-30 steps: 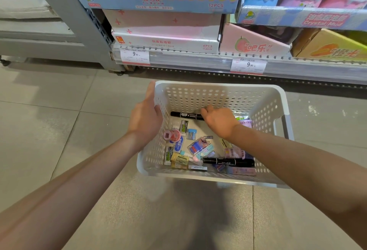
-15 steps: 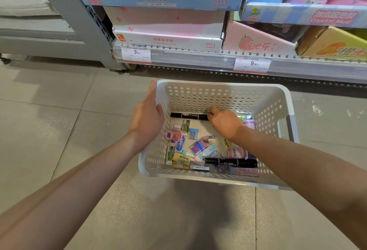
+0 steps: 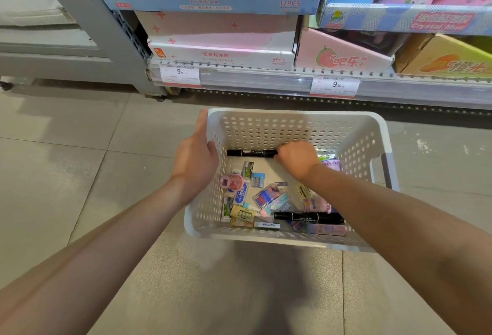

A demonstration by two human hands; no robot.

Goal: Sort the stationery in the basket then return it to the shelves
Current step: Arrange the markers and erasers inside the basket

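Frame centre: right hand, fingers now curled onto far black marker in white basket; left hand gripping rim; sorting starting.

Our left hand gripping the white basket rim, our right hand curled on a black marker inside, erasers, another black marker, shelf beyond

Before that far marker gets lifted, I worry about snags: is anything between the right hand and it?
Nothing visible: the right hand is already at the far marker's right end, with bare basket floor around it.
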